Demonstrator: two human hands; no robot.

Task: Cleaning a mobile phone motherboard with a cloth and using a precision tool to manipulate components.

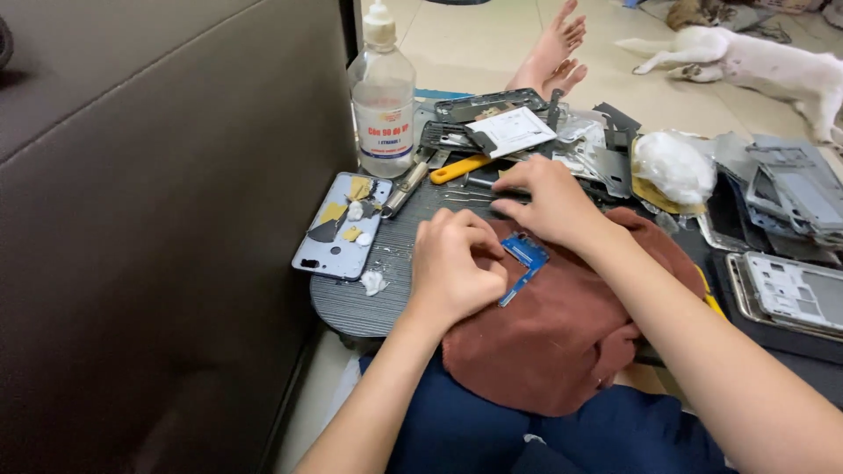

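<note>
1. Fingers (479, 230) of the left hand (452, 268) are curled and pressed together, their tips pinching the left edge of a small blue circuit board (524, 261).
2. Fingers (509, 208) of the right hand (549, 204) are spread and bent, with the tips pressing down just at 12 o'clock of the board; whether they grip anything I cannot tell.
3. That blue circuit board lies on a rust-brown cloth (562, 333), between the two hands, near the centre of the view.
4. The cloth drapes over the near edge of a dark ribbed table (351, 307) and onto the person's lap.
5. At 9 o'clock of the left hand lies a grey phone back cover (329, 254) holding yellow scraps and white bits.
6. At 11 o'clock of the hands stands a clear plastic bottle (383, 96) with a white nozzle.
7. A yellow-handled tool (458, 168) lies at 12 o'clock of the left hand, just beside a stack of dark phone frames (483, 110).
8. At 3 o'clock of the hands sit more grey phone frames (795, 193) and a crumpled clear bag (674, 165).
9. Bare feet (558, 53) and a white dog (755, 61) rest on the floor at 12 to 1 o'clock.
</note>
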